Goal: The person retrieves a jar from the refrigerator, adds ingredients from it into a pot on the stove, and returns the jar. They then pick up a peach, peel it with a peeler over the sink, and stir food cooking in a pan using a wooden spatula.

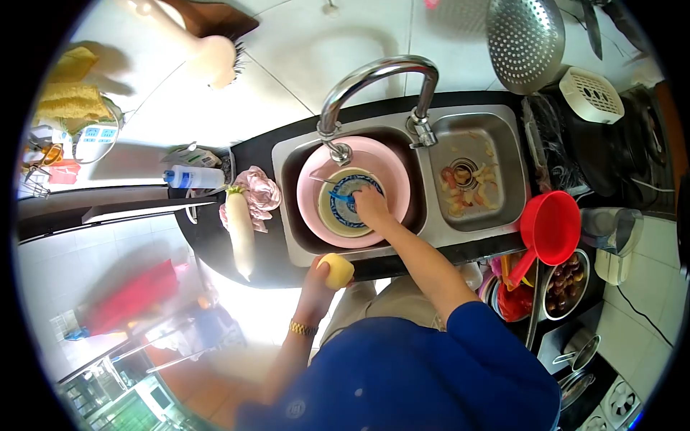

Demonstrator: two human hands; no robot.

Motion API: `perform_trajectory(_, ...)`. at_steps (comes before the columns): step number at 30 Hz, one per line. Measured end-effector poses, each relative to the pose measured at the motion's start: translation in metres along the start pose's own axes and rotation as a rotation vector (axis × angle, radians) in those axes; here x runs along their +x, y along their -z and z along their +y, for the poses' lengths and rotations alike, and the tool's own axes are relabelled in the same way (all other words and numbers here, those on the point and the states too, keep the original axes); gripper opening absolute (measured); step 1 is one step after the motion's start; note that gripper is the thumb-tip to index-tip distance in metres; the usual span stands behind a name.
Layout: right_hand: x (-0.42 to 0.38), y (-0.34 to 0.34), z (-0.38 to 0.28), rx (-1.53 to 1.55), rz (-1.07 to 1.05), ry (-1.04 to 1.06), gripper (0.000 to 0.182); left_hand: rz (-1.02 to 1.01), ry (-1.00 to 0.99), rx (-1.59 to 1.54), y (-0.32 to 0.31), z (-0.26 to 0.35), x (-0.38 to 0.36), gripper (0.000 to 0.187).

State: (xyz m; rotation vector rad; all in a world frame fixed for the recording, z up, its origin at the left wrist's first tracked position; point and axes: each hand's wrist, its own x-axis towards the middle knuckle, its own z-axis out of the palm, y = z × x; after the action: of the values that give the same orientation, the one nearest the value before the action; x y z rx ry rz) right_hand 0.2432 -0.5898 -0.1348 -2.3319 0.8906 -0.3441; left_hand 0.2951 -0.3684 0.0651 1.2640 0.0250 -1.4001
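My left hand (314, 287), with a gold watch band at the wrist, is closed around a pale yellow peeled potato (336, 271) in front of the counter edge. My right hand (371, 207) reaches down into a bowl (332, 224) with a blue pattern. Its fingers are closed at a small blue-handled tool (341, 197), whose kind I cannot make out. A thin metal piece sticks out near the bowl's rim. The bowl sits inside a pink basin (397, 176) in the left sink, under the tap (381, 66).
Peelings (471, 194) lie around the drain of the right sink (503, 215). A white radish (241, 233) and a pink cloth (260, 192) rest on the left counter, near a white bottle (198, 177). At right are a red dipper (552, 226) and a bowl of dark round fruit (566, 286).
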Motion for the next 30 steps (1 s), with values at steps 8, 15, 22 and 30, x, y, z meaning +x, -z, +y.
perform_trajectory(8, 0.004, 0.006, -0.027, -0.054, -0.169, 0.174, 0.029, -0.052, -0.088, -0.065, 0.048, 0.021, -0.016, 0.056)
perform_trajectory(15, -0.009, 0.098, -0.042, 0.218, 0.092, 0.134, 0.030, -0.182, -0.017, -0.086, 0.055, 0.049, -0.005, 0.051)
perform_trajectory(22, -0.004, 0.201, -0.076, 1.021, 0.057, -0.339, 0.027, -0.298, -0.050, -0.125, 0.044, 0.071, 0.008, 0.053)
perform_trajectory(30, -0.011, 0.208, -0.063, 1.589, 0.137, -0.360, 0.024, -0.187, -0.049, -0.143, 0.052, 0.071, -0.003, 0.052)
